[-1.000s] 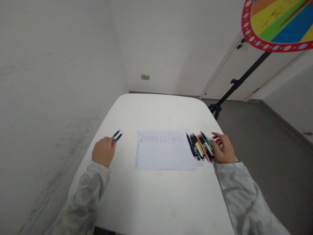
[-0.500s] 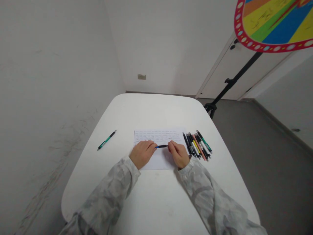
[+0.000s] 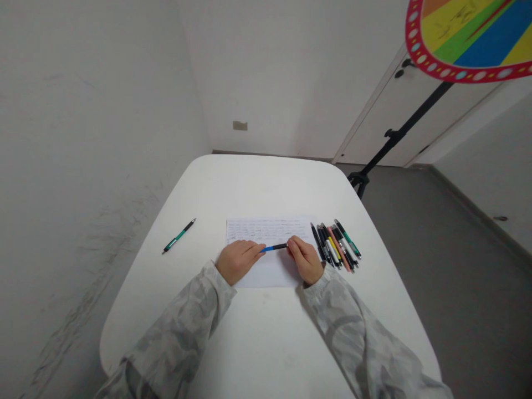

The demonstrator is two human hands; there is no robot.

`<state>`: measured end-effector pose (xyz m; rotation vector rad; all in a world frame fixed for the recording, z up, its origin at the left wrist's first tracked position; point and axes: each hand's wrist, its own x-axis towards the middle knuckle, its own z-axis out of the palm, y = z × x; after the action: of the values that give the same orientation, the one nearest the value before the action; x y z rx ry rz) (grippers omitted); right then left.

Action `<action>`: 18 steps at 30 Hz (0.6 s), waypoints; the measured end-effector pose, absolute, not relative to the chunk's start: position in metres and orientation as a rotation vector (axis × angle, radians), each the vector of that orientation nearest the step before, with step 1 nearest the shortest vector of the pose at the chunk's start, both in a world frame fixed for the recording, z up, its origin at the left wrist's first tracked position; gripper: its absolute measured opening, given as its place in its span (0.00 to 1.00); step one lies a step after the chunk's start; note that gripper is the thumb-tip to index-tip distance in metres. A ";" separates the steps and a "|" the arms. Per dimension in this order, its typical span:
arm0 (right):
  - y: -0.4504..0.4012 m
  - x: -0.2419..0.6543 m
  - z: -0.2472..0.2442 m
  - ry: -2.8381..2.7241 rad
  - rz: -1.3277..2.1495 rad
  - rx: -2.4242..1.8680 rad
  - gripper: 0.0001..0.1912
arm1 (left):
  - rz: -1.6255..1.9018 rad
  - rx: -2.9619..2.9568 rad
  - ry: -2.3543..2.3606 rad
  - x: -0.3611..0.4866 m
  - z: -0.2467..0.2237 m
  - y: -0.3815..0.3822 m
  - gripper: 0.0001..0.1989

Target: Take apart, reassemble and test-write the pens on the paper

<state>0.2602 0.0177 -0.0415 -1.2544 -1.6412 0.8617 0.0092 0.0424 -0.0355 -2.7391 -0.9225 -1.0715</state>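
Note:
A blue and black pen [image 3: 275,247] is held level between my two hands, above a sheet of paper [image 3: 266,274] with lines of writing on its upper part. My left hand [image 3: 238,260] is closed on the pen's blue end. The fingers of my right hand [image 3: 305,259] pinch the black end, hiding its tip. Just right of my right hand lies a row of several pens [image 3: 336,246] in black, white, yellow, pink and green. A green and black pen [image 3: 178,236] lies alone on the left.
All of this is on a white table [image 3: 266,183] with rounded corners. Walls stand behind it and to the left. A colourful wheel [image 3: 469,39] on a black stand [image 3: 399,136] rises beyond the table's right side, near a door.
My left hand has shifted slightly left, so more of the pen's blue part shows between my hands. My right hand stays nearly in place. The view has tilted a little.

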 end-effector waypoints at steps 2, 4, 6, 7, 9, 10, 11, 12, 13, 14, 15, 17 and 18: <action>0.018 0.261 -0.042 -1.675 0.859 -1.243 0.26 | -1.072 -2.749 -0.928 0.009 -0.035 0.043 0.12; 0.017 0.260 -0.040 -1.716 0.851 -1.223 0.25 | -1.077 -2.743 -0.950 0.008 -0.036 0.043 0.15; 0.016 0.259 -0.037 -1.755 0.835 -1.196 0.25 | -1.084 -2.750 -0.980 0.007 -0.036 0.042 0.17; 0.016 0.258 -0.035 -1.775 0.827 -1.183 0.25 | -1.091 -2.766 -1.003 0.006 -0.036 0.042 0.18; 0.015 0.257 -0.032 -1.804 0.812 -1.177 0.24 | -1.140 -2.789 -1.095 0.005 -0.036 0.040 0.15; 0.014 0.256 -0.031 -1.806 0.806 -1.185 0.24 | -1.181 -2.782 -1.156 0.005 -0.035 0.040 0.15; 0.014 0.256 -0.031 -1.794 0.799 -1.197 0.24 | -1.225 -2.768 -1.211 0.005 -0.035 0.039 0.16; 0.014 0.256 -0.031 -1.776 0.795 -1.208 0.25 | -1.259 -2.756 -1.245 0.005 -0.035 0.039 0.17; 0.014 0.257 -0.031 -1.754 0.792 -1.218 0.25 | -1.279 -2.750 -1.256 0.005 -0.035 0.039 0.16; 0.014 0.257 -0.031 -1.732 0.791 -1.225 0.25 | -1.286 -2.756 -1.236 0.005 -0.035 0.039 0.16; 0.014 0.257 -0.031 -1.717 0.793 -1.229 0.26 | -1.279 -2.776 -1.199 0.005 -0.035 0.039 0.15; 0.015 0.258 -0.032 -1.707 0.800 -1.232 0.26 | -1.265 -2.809 -1.155 0.004 -0.034 0.040 0.15; 0.015 0.258 -0.033 -1.706 0.802 -1.231 0.26 | -1.277 -2.804 -1.161 0.004 -0.034 0.040 0.16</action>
<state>0.2579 0.0146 -0.0330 -1.2308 -1.7060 0.8020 0.0040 0.0399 -0.0343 -2.8042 -1.1613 -1.2769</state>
